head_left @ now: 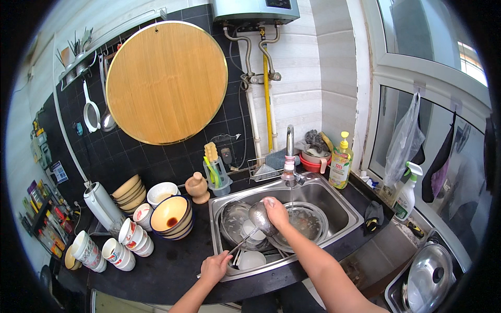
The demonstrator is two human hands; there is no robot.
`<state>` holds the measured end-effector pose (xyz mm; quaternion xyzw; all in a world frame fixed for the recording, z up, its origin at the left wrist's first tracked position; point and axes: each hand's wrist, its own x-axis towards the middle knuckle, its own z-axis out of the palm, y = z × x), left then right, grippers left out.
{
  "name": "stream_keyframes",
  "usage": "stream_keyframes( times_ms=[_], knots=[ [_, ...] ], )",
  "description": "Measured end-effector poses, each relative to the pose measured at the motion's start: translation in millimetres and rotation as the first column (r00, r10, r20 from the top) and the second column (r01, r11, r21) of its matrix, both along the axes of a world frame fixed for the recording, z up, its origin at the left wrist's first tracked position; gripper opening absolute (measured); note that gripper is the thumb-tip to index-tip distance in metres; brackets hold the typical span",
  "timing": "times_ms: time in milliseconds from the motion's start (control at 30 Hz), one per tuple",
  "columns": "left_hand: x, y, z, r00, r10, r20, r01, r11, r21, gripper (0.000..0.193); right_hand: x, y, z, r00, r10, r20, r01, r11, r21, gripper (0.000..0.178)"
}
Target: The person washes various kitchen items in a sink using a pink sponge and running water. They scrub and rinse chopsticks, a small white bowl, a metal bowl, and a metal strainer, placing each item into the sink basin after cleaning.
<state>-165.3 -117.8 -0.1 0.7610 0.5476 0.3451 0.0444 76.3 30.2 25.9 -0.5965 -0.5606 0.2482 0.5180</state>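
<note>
Over the sink (349,221), my left hand (214,266) is closed round the thin handle of a metal ladle (262,221). The ladle is tilted, its large rounded bowl up and to the right. My right hand (276,211) grips the far rim of that bowl, and some of its fingers are hidden behind it. Below lie a metal pan (227,221) on the left and a round metal basin (314,221) with water in it on the right. A white bowl (252,260) sits at the near left of the sink. Water runs from the faucet (290,151) behind my right hand.
Stacked patterned bowls (139,237) and yellow bowls (168,216) crowd the counter at left, with a wooden mortar (197,188) nearby. A dish soap bottle (341,163) stands behind the sink's right corner. A spray bottle (407,195) and a pot lid (429,279) are at right.
</note>
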Motion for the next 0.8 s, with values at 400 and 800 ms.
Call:
stream_keyframes(
  times_ms=[400, 800],
  knots=[
    [-3.0, 10.7, 1.3, 0.995, -0.010, 0.095, 0.016, 0.998, -0.062, 0.024, 2.4, 29.8, -49.7, 0.824, -0.059, -0.563, 0.040, 0.998, -0.046, 0.027],
    [-13.5, 8.2, 12.1, 0.982, -0.027, -0.185, 0.055, 0.987, 0.150, 0.020, 4.7, -4.8, 7.5, 0.972, 0.207, 0.113, -0.235, 0.886, 0.400, 0.023]
  ],
)
